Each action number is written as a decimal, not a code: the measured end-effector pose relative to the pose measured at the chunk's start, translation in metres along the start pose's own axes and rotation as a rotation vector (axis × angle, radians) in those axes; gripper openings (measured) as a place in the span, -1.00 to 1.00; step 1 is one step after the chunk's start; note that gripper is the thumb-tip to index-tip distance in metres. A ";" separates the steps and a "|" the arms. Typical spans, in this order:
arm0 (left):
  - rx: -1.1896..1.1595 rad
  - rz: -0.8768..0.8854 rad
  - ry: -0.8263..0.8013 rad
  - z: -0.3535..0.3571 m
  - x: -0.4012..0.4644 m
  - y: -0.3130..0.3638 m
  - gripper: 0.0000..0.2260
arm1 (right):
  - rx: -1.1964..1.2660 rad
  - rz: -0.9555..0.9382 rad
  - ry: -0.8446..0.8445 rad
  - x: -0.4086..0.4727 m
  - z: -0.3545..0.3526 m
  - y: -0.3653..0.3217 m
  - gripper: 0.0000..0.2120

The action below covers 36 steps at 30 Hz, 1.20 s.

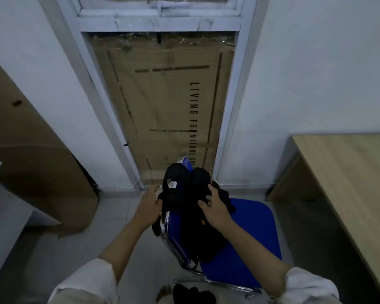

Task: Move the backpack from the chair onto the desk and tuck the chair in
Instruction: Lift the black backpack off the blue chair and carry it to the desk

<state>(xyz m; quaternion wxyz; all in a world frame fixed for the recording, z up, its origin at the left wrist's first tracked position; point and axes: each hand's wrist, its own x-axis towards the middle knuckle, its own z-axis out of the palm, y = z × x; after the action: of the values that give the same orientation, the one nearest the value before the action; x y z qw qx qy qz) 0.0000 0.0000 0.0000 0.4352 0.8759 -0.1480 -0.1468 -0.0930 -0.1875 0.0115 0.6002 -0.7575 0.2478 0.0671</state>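
Right hand (214, 208) palm-down on top of the backpack (184, 194), fingers spread and curled into the soft black fabric; looks like a loose grab, full closure not confirmable. Left hand (148, 207) at the pack's left side, fingers partly curled against the fabric near a strap, thumb up; can't tell whether it actually has hold. Both forearms bare, white sleeves (86, 284) pushed up near the elbows. Backpack is on the chair (246, 238): black, lumpy, matte textile, two rounded padded bulges at the top, small white tag on the left bulge, a small yellow spot lower down. It leans against the chair back, straps hanging over the left edge. Chair has a flat blue seat with rounded corners, blue backrest and shiny chrome tube frame. Desk (349, 172) stands to the right, apart from the chair: light wood-grain laminate top, square edges, bare surface showing. Straight ahead, a pale painted door frame (110, 119) filled with a flat brown cardboard sheet (162, 106) under glossy clear tape, printed "LIVING FURNITURE". Walls white and smooth. Floor (119, 249) is grey tile. More brown cardboard (31, 150) leans at the left.
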 end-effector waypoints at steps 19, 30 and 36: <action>0.128 0.011 -0.309 -0.018 -0.036 0.000 -0.82 | 0.491 0.394 0.056 0.039 0.028 -0.006 -0.89; 0.226 0.048 -0.527 0.010 -0.047 0.034 -0.80 | 0.626 0.404 0.172 0.048 0.024 -0.011 -0.74; 0.058 -0.066 -0.428 -0.003 -0.015 0.045 -0.79 | 0.716 0.390 0.190 0.048 0.016 -0.013 -0.86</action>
<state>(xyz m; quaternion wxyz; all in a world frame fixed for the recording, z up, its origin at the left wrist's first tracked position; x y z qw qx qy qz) -0.0184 -0.0180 0.0397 0.3635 0.8412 -0.2124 -0.3393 -0.0424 -0.1848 -0.0006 0.7762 -0.4428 0.4484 0.0189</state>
